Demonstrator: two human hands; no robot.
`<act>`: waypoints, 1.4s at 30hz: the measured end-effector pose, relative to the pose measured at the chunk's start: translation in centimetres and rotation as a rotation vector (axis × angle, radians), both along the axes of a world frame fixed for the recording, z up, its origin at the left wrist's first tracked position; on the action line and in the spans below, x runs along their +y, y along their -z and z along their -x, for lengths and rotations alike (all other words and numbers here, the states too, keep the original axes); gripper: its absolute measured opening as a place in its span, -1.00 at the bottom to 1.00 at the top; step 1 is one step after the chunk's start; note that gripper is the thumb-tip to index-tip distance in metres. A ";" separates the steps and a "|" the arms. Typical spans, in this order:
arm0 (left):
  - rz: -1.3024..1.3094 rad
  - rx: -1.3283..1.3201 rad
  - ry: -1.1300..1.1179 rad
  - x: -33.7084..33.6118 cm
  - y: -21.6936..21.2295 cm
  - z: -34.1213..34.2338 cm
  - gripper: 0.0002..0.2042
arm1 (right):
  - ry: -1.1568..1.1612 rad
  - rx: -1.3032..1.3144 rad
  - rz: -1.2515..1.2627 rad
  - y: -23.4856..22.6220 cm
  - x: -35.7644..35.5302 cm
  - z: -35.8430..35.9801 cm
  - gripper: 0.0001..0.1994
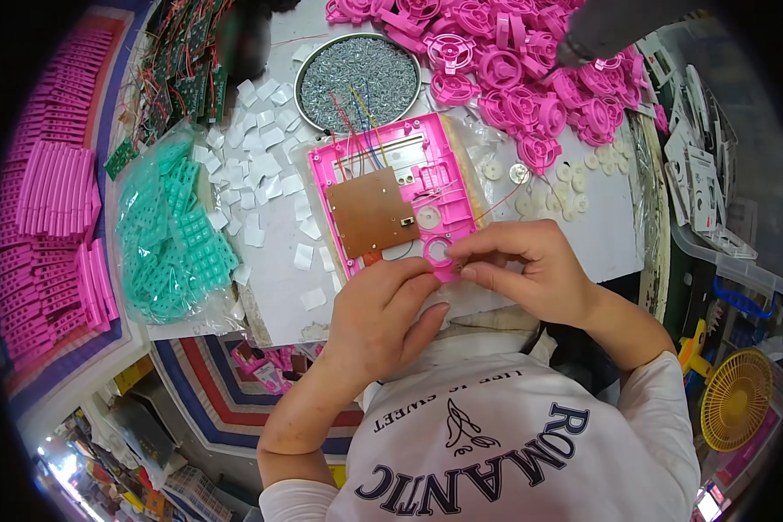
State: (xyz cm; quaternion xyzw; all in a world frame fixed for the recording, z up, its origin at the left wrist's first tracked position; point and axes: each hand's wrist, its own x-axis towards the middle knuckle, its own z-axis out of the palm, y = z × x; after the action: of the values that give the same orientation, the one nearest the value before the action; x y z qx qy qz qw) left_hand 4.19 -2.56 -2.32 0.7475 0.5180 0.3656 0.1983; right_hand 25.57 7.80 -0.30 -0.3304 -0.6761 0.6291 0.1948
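A pink plastic casing (459, 180) lies open and slightly tilted on the white work surface. A brown circuit board (367, 213) covers part of its inside, and red, blue and yellow wires stick up beyond the board. At the casing's lower right corner is a pink ring-shaped part (438, 250). My right hand (535, 265) pinches at its right edge; the fingertips hide the exact contact. My left hand (383, 313) curls at the casing's near edge, fingers bent against it and thumb apart. A thin red wire (500, 203) runs from the casing to a small round metal piece (519, 173).
A round metal tray (418, 97) of screws stands beyond the casing. Pink ring-shaped parts (505, 65) heap at back right, near white discs (574, 181). Left are white pads (265, 161), bagged turquoise keypads (170, 235), circuit boards (183, 78) and stacked pink parts (56, 191).
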 end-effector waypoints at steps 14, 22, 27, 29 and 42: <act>-0.083 0.096 -0.167 -0.8 0.5 1.3 -0.73 | -0.173 -0.103 -0.814 1.5 0.1 0.0 -0.80; -0.030 0.136 -0.194 -1.6 1.4 2.0 -0.72 | -0.051 -0.050 -0.797 3.1 0.1 -1.1 -0.78; -0.013 0.252 -0.100 -1.6 0.5 -1.0 -0.57 | -0.013 -0.082 -0.862 3.7 -0.6 -1.6 -0.71; 0.001 0.327 -0.077 -1.5 0.7 -2.1 -0.48 | -0.028 -0.135 -1.012 4.0 -1.0 -1.8 -0.69; -0.148 1.076 0.225 -0.7 -2.7 -3.6 -0.61 | -0.476 -0.398 -0.849 -4.3 5.7 3.1 -0.83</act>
State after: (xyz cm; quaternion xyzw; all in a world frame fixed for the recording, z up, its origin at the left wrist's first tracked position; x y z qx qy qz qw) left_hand 7.77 -3.29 0.41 0.8914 0.4362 -0.0557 -0.1093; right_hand 22.49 13.51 3.98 -0.1729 -0.9518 0.2516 0.0312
